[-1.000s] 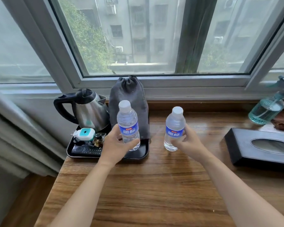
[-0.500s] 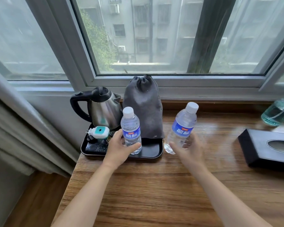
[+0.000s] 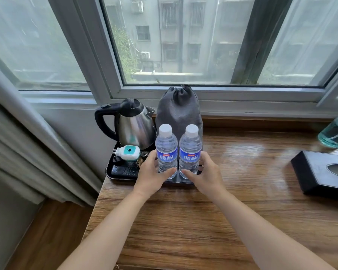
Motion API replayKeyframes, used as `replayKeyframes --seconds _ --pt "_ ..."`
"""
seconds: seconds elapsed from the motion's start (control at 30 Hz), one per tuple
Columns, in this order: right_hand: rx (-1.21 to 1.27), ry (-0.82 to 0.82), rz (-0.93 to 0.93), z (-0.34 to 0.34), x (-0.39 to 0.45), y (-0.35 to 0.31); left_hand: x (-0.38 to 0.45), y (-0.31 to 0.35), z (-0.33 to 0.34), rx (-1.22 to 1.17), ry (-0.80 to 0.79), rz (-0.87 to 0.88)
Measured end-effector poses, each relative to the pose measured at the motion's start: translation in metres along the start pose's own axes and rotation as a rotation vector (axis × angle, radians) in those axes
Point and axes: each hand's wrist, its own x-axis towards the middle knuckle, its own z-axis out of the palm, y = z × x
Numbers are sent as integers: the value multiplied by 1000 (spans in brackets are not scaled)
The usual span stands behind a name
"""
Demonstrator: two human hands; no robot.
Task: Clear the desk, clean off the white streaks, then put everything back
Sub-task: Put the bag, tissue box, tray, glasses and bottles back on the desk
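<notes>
Your left hand [image 3: 153, 175] grips the left bottle [image 3: 166, 151]. Your right hand [image 3: 205, 175] grips the right bottle [image 3: 189, 151] (both upright on the black tray [image 3: 123, 177]).

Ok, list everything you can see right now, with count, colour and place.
water bottles: 2, clear with blue labels, side by side on tray
tray: 1, black, desk's left end
kettle: 1, steel and black, on tray
pouch: 1, grey, behind bottles
plug-in device: 1, white and teal, on tray
remote: 1, black, tray front
tissue box: 1, black, right
spray bottle: 1, teal, far right
desk: 1, wooden
left hand: grips left bottle
right hand: grips right bottle
</notes>
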Motion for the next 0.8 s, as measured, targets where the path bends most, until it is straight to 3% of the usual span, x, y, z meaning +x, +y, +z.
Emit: replayKeyframes --seconds 0.4,0.8 --pt "-15 -20 -29 -3 -8 6 1 -1 -3 74 -41 -12" --pt "61 82 0 5 1 9 5 -1 16 59 10 33"
